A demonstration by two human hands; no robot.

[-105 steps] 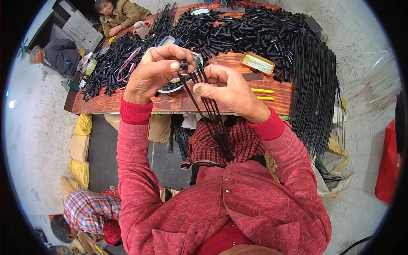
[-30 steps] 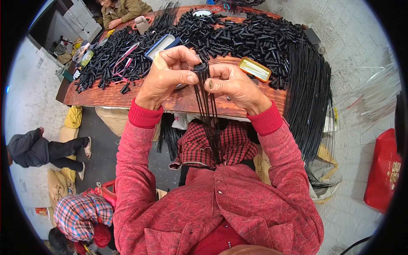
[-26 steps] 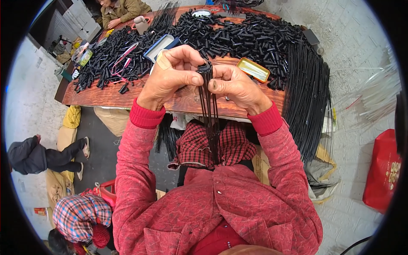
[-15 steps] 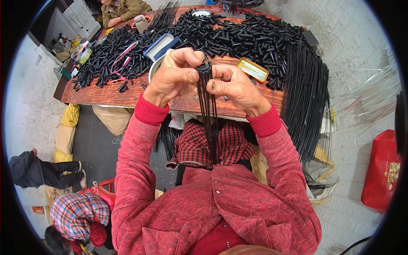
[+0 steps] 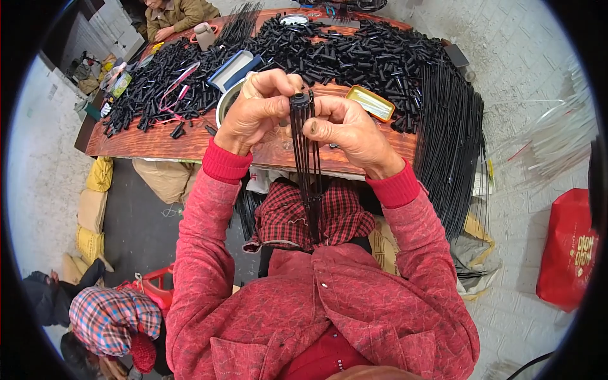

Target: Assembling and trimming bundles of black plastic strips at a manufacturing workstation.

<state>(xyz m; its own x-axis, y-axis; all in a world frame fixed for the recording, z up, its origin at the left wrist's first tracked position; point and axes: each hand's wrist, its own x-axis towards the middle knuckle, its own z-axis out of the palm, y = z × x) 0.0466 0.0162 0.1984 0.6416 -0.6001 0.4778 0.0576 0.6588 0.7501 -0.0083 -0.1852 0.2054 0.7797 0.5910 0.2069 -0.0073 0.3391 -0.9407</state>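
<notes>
In front of my chest hangs a black umbrella frame (image 5: 304,145), its thin ribs gathered under a small round hub at the top. The fingers of my left hand (image 5: 256,114) are closed on the hub from the left side. On the other side, my right hand (image 5: 348,133) pinches a thin black rib close to the hub, thumb and forefinger together. The lower ends of the ribs reach down over a red checked cloth (image 5: 278,218) on my lap. My fingers partly cover the hub.
On the wooden table (image 5: 139,142) lie heaped short black tubes (image 5: 348,54), a bundle of long black ribs (image 5: 446,139), a yellow-rimmed tin (image 5: 370,103) and a blue case (image 5: 234,69). Another person (image 5: 180,19) sits at the far left; others (image 5: 114,316) are behind at lower left.
Both hands stay at the hub with only slight finger movement. My view has shifted a little. At lower left, the dark-clothed person has bent lower.
</notes>
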